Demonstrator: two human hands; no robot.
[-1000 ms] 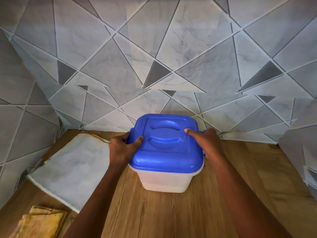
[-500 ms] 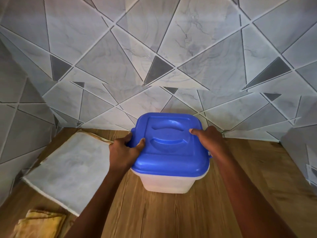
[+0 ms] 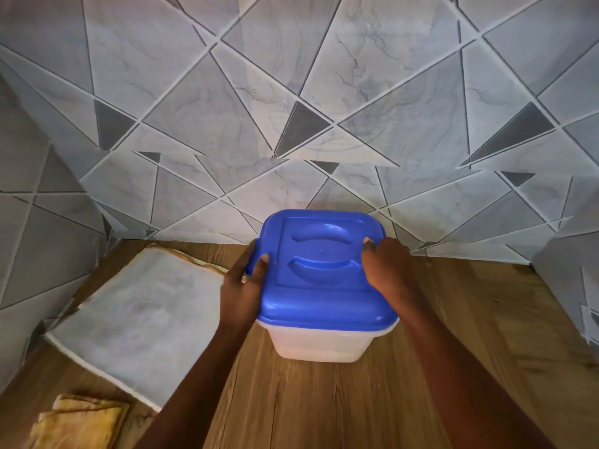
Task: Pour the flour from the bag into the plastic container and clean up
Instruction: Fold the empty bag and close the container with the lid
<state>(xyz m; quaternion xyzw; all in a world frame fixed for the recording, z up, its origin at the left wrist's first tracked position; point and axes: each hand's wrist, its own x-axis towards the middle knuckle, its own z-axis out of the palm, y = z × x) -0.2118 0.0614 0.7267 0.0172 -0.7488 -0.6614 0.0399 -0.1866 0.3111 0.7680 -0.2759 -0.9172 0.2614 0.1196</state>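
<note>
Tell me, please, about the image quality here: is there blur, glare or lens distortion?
Head view: the wide lens bends the tiled wall lines outward at the edges; soft glare sits on the blue lid; the left hand is slightly smeared by motion; the right hand and wooden counter look fairly sharp; lighting is even, dim.

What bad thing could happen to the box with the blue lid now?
The blue lid might not be snapped on all round; lifting by it could drop the plastic container. The left hand and right hand grip only the lid's edges, so it could slip. The flat bag lies close beside it.
</note>
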